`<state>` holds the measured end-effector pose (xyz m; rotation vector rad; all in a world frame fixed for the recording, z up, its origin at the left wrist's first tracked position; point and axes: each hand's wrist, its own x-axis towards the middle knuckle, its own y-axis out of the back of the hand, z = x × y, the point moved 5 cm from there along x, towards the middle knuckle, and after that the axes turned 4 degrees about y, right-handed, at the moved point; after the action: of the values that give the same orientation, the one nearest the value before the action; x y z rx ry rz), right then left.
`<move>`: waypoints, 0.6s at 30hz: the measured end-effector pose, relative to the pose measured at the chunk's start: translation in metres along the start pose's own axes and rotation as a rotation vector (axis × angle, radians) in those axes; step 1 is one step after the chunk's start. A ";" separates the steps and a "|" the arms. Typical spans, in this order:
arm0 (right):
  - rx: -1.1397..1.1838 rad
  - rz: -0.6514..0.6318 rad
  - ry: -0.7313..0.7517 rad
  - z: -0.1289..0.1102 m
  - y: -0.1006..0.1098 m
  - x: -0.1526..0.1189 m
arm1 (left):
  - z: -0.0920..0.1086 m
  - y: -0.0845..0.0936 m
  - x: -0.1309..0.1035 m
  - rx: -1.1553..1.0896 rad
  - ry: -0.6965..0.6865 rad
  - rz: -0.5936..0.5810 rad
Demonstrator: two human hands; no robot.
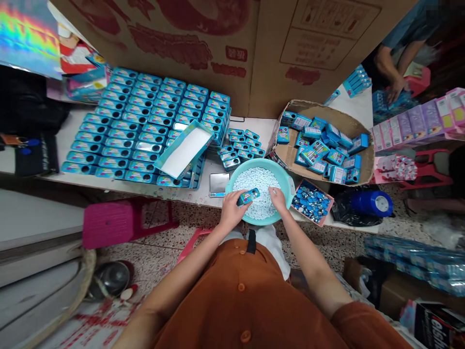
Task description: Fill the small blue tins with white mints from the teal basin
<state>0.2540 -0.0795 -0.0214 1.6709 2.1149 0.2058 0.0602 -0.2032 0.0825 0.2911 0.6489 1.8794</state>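
Observation:
My left hand (231, 211) is closed around a small blue tin (248, 196), held tilted over a turquoise basin (288, 180). A round opening shows near the tin's right end. Small white candy-like pellets (258, 179) fill much of the basin. On its right side, above the pellets, my right hand (278, 199) has its fingers pinched together; whatever is between them is too small to make out. Just behind the basin stand several small blue tins (240, 145). A small digital scale (219, 184) lies at its left.
Stacked rows of blue tins (127, 126) cover the table's left, with a shallow tray (185, 150) on them. At right are a cardboard box (286, 157) of blue packs and a box of blue-and-silver caps (312, 201). A large carton (250, 58) stands behind. A co-worker's hand (395, 89) is at far right.

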 end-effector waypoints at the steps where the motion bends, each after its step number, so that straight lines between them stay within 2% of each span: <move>1: -0.081 -0.030 0.066 0.005 -0.002 0.006 | -0.002 0.003 -0.002 0.005 0.014 0.009; 4: -0.301 -0.070 0.195 0.017 -0.015 0.023 | -0.008 0.009 -0.009 -0.027 0.073 0.039; 7: -0.438 -0.079 0.222 0.027 -0.038 0.029 | -0.020 0.015 -0.018 -0.119 0.167 0.084; 10: -0.481 -0.098 0.232 0.031 -0.060 0.017 | -0.030 0.022 -0.027 -0.186 0.234 0.128; 12: -0.494 -0.163 0.242 0.030 -0.071 0.004 | -0.034 0.026 -0.029 -0.207 0.255 0.153; 15: -0.513 -0.297 0.203 0.030 -0.079 -0.013 | -0.035 0.031 -0.028 -0.223 0.264 0.176; 18: -0.481 -0.363 0.054 0.033 -0.078 -0.018 | -0.031 0.031 -0.024 -0.244 0.271 0.160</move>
<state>0.2022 -0.1218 -0.0760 1.0029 2.1439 0.5951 0.0301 -0.2430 0.0766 -0.0737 0.5806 2.1494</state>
